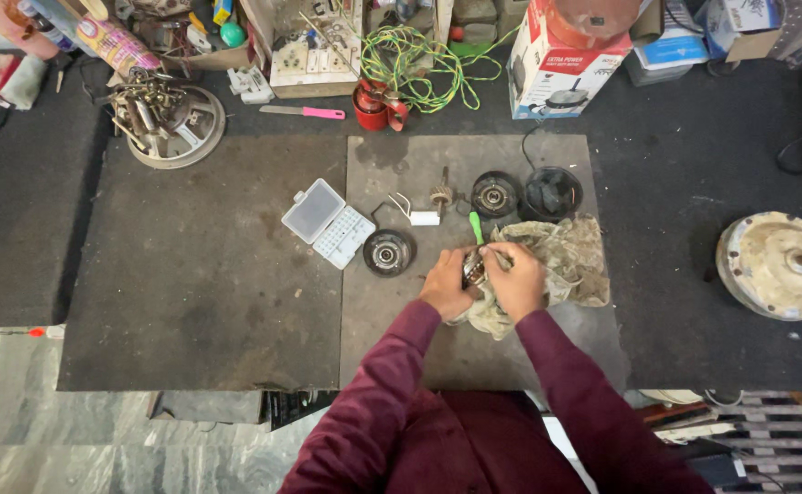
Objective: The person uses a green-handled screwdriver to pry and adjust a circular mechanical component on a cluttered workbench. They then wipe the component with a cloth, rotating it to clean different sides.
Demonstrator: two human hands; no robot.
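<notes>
Both hands meet over the middle of the mat: the left hand (445, 285) and the right hand (516, 279) are closed together around a small motor core (474, 267), a dark metal piece with coppery windings that shows only in the gap between the thumbs. The right hand rests on a crumpled dirty rag (567, 265) that spreads out to its right and under both wrists. Just above the hands a green-handled screwdriver (477, 227) lies on the mat, its lower end near the fingers. To the left of the left hand sits a round black end cap (388, 252), and beyond it an open clear plastic bit case (328, 223). Further up lie a small white capacitor (425, 219) with wires, a geared shaft (441, 195), a second round cap (495, 194) and a black housing (552, 193). All of this rests on a worn grey mat (191, 274) on a dark bench. Well apart on the right stands a pale fan motor (771, 265); far left at the back lies a wound stator (165, 119).
</notes>
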